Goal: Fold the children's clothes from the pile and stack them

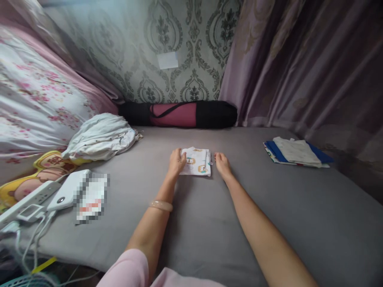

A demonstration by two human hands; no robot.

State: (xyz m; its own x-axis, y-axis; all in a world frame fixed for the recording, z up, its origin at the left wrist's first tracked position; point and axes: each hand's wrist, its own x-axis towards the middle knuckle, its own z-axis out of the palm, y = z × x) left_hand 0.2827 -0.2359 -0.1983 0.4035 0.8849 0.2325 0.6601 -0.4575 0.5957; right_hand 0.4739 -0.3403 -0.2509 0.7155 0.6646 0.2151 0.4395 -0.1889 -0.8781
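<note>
A small white cloth [197,161] with a printed pattern lies folded into a rough square on the grey sheet, in the middle of the head view. My left hand [177,161] rests at its left edge, the thumb on top of the fabric and the other fingers partly hidden. Just past the right edge is my right hand [222,163], its fingers curled together and a small gap between it and the cloth. Whether anything is inside those curled fingers is too small to tell.
Folded cloths [296,152] are stacked at the right. A crumpled pale cloth heap [103,135] lies at the back left, near a white power bank [69,190] and a power strip [32,197] with cables. A black and pink bag [179,114] lies along the wall.
</note>
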